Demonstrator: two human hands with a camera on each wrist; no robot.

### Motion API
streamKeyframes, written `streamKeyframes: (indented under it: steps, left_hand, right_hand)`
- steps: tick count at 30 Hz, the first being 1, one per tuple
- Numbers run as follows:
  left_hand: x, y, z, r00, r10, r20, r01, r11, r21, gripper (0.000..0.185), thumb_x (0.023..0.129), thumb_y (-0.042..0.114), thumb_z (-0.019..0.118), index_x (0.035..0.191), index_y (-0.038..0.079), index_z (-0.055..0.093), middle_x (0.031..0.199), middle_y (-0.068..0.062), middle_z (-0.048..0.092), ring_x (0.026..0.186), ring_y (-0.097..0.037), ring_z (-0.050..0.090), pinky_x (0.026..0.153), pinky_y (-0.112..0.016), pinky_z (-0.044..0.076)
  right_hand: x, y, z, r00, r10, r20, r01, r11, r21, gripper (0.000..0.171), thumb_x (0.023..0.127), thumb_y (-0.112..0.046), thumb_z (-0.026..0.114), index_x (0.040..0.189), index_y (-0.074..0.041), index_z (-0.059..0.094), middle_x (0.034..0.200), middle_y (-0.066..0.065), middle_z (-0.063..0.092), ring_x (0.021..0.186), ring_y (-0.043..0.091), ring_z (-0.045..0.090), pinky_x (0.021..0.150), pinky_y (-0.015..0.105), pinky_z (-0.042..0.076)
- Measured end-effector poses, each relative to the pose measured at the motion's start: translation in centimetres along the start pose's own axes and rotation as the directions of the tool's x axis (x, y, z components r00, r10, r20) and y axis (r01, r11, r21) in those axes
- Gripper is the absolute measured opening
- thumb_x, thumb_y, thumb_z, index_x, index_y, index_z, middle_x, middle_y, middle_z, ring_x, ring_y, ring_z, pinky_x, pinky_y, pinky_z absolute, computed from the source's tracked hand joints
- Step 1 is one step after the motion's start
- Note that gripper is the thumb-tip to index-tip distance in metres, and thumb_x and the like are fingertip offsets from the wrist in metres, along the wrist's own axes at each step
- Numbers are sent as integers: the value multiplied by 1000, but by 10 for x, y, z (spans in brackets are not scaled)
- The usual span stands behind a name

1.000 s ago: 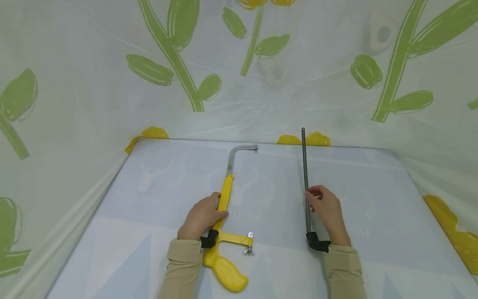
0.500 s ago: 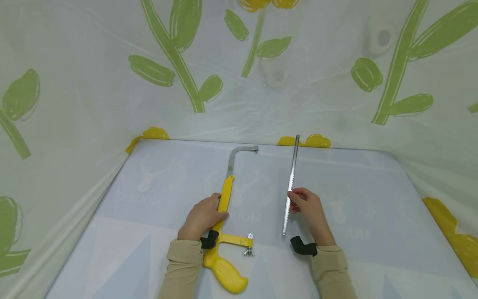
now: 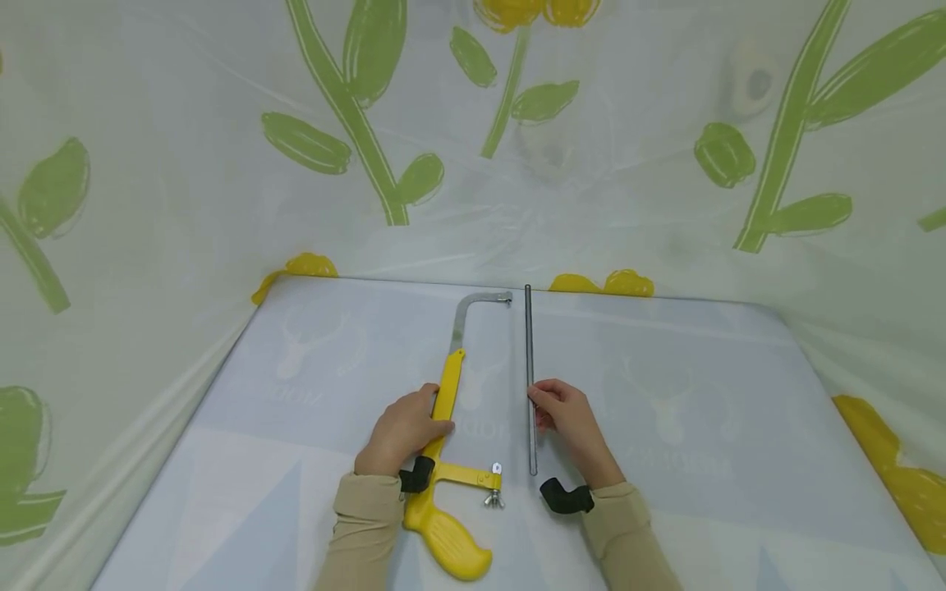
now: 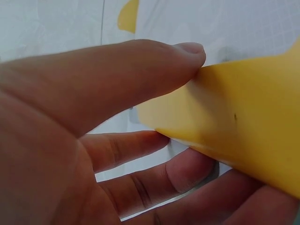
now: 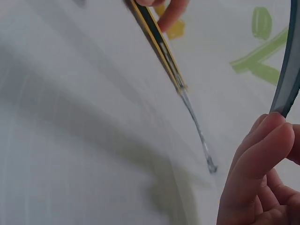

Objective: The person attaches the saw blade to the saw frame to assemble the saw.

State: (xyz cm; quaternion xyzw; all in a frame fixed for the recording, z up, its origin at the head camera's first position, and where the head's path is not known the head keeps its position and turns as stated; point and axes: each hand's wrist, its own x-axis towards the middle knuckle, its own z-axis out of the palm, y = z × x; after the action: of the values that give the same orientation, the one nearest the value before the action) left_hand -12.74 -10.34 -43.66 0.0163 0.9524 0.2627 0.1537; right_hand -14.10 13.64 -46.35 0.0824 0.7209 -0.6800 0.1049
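Observation:
A yellow hacksaw frame [image 3: 447, 443] lies on the pale blue table [image 3: 665, 394], handle toward me and its grey metal arm [image 3: 473, 308] pointing away. My left hand [image 3: 402, 428] grips the yellow bar of the frame [image 4: 234, 122], thumb on top. My right hand [image 3: 565, 414] pinches a long thin saw blade [image 3: 530, 369] near its middle and holds it just right of the frame, parallel to it. The blade's edge [image 5: 289, 70] shows above my right fingers in the right wrist view. A wing nut [image 3: 493, 496] sits at the frame's near post.
Plastic sheeting printed with green stems and yellow flowers [image 3: 355, 115] walls in the table at the back and both sides. Black straps [image 3: 565, 497] hold the cameras on both wrists.
My right hand has carried the blade leftward, from well right of the frame to close beside it, and turned it edge-on. The left hand has stayed on the frame.

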Motion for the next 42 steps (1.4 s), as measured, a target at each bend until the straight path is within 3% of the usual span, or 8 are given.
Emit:
streamKeyframes:
  steps: [12,23,42]
  left_hand:
    - [-2,0,1,1000,-7,2,7,1000,-9,63,76,30,69,129,7,44,107,-10,58,82,-20,52,77,-37,43]
    - [-3,0,3,1000,-2,-1,2,1000,-1,64,75,30,69,129,7,43,105,-9,58,78,-19,51,75,-36,43]
    - [-1,-2,2,1000,11,-7,-11,1000,-20,64,75,29,69,129,6,44,109,-10,57,85,-21,53,78,-38,43]
  right_hand:
    - [9,7,19,1000,-17,4,17,1000,-6,26,82,-22,64,94,0,60,66,6,55,52,14,48,49,24,43]
    - [9,15,20,1000,-23,-18,22,997,-72,25,80,-24,66,92,-2,62,65,6,57,52,15,50,50,27,45]
    - [9,13,21,999,-25,-35,20,990,-137,23,80,-21,66,92,-1,64,69,6,61,54,15,54,51,28,47]
